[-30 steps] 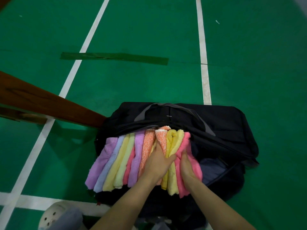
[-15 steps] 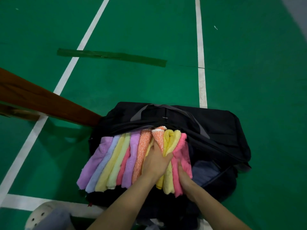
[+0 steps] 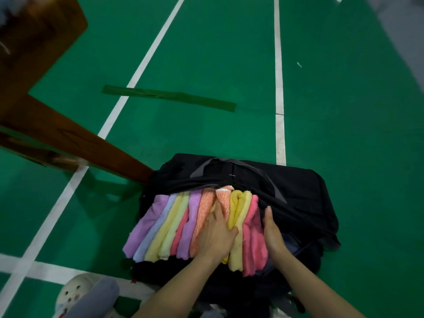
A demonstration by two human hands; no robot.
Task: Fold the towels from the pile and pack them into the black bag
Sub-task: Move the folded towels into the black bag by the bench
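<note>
A black bag (image 3: 298, 193) lies open on the green floor, its grey handle (image 3: 229, 161) on top. A row of folded towels (image 3: 174, 226) stands on edge inside it: purple, pale blue, yellow, pink, orange. My left hand (image 3: 216, 237) presses flat on the orange and yellow towels. My right hand (image 3: 271, 230) is straight-fingered and edge-on against the right side of the pink towel (image 3: 252, 239), between it and the bag's flap. The towel pile is out of view.
A brown wooden table leg and top (image 3: 68, 138) slant in from the left, ending beside the bag. White court lines (image 3: 278, 88) and a dark green tape strip (image 3: 169, 97) mark the floor. My leg and white clog (image 3: 75, 292) are at bottom left.
My right hand came out from under the pink towel and moved up along its right side. The camera tilted up, bringing more of the table into view.
</note>
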